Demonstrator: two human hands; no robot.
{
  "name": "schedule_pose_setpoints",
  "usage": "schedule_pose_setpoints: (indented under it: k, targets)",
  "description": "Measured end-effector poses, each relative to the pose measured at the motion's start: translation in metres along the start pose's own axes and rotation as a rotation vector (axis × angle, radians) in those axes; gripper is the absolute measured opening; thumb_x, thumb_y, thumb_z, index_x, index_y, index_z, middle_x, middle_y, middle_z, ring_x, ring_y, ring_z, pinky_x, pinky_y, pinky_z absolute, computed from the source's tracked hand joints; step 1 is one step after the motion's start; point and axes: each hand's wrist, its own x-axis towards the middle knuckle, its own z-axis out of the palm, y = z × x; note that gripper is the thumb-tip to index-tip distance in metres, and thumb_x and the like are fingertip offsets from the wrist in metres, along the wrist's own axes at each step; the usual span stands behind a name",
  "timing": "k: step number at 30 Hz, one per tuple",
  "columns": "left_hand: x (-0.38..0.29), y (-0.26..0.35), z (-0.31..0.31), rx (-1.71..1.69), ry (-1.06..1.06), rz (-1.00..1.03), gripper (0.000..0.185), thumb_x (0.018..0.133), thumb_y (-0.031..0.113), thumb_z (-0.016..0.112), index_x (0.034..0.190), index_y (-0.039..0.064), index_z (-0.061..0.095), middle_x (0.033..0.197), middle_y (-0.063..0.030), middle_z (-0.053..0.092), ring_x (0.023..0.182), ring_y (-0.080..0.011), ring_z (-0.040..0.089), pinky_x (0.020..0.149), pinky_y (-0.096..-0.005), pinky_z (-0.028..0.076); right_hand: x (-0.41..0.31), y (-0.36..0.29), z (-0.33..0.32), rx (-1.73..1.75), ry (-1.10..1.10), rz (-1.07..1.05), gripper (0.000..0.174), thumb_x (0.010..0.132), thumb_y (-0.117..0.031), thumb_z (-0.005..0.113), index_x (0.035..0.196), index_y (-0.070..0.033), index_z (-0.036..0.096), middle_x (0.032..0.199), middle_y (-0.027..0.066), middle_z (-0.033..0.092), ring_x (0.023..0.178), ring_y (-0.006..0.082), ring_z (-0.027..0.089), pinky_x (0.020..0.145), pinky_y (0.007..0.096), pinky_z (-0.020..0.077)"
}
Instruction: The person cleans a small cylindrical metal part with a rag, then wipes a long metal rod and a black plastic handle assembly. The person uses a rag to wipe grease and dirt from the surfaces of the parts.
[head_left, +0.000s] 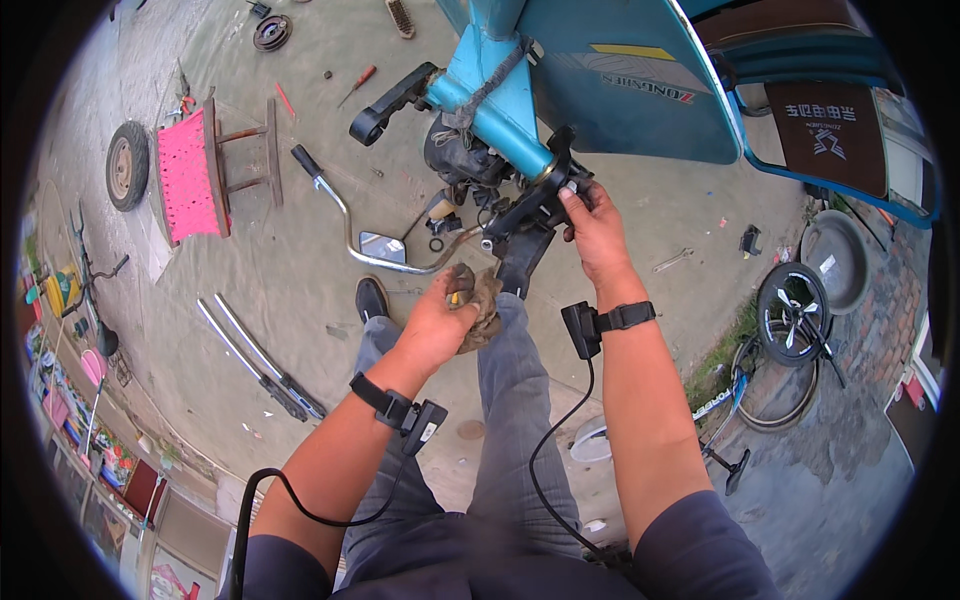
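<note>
Before me is the blue steering head tube (491, 124) of an electric tricycle, tilted, with a black fork clamp (540, 184) at its near end. My right hand (592, 225) grips the side of this clamp, the thumb by a bright metal bolt or nut. A dirty brown rag (484, 311) is in my left hand (446, 307), just below the clamp; something small and yellow shows between the fingers. The chrome handlebar (349, 232) with a mirror (382, 247) beside it hangs or lies left of the clamp. Another black clamp arm (390, 101) sticks out at the tube's far end.
Two fork tubes (251, 349) lie on the ground at left, near a stool with pink webbing (191, 176) and a small wheel (127, 165). A screwdriver (358, 84), a wire brush (400, 18) and a wrench (673, 259) lie about. Bicycle parts (793, 313) stand at right.
</note>
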Motion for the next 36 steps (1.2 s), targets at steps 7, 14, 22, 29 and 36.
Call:
schedule_pose_setpoints:
  k: [7,14,22,29,36]
  targets:
    - [0.049,0.011,0.024,-0.216,0.036,0.046,0.080,0.094,0.003,0.066,0.159,-0.003,0.020,0.152,-0.0190,0.044,0.134,-0.0230,0.048,0.109,-0.0325,0.042,0.012,0.002,-0.012,-0.039,-0.089,0.090,0.044,0.103,-0.047,0.059,0.113,-0.005,0.064,0.084,0.0007,0.066,0.062,0.0082,0.057,0.050,0.0232,0.0389]
    - [0.080,0.014,0.028,-0.044,-0.013,0.111,0.078,0.094,0.007,0.070,0.158,-0.004,0.026,0.151,-0.0162,0.046,0.132,-0.0194,0.049,0.108,-0.0307,0.042,0.017,0.008,-0.016,-0.105,-0.120,0.072,0.051,0.104,-0.053,0.054,0.105,-0.003,0.065,0.077,0.0027,0.066,0.055,0.0093,0.055,0.047,0.0232,0.0365]
    - [0.090,-0.003,0.033,-0.024,0.068,0.156,0.065,0.095,0.012,0.072,0.150,-0.006,0.041,0.131,-0.0111,0.062,0.113,-0.0150,0.059,0.099,-0.0289,0.048,0.014,0.004,-0.011,-0.130,-0.001,-0.061,0.038,0.102,-0.036,0.063,0.109,0.001,0.066,0.089,0.0043,0.068,0.075,0.0085,0.058,0.065,0.0252,0.0467]
    - [0.077,-0.002,0.026,0.093,0.160,0.312,0.062,0.090,0.017,0.078,0.140,-0.009,0.052,0.123,-0.0156,0.067,0.108,-0.0172,0.063,0.095,-0.0299,0.051,0.004,0.007,-0.008,0.117,-0.088,-0.200,0.034,0.096,-0.005,0.070,0.128,-0.001,0.058,0.106,0.0041,0.068,0.081,0.0067,0.062,0.064,0.0227,0.0515]
    - [0.066,0.008,0.024,0.212,0.213,0.416,0.060,0.090,0.019,0.079,0.137,-0.008,0.055,0.119,-0.0176,0.069,0.105,-0.0188,0.065,0.094,-0.0308,0.052,0.002,0.008,-0.006,0.086,-0.055,-0.167,0.029,0.098,-0.008,0.068,0.124,0.001,0.060,0.103,0.0037,0.068,0.081,0.0064,0.061,0.067,0.0231,0.0517]
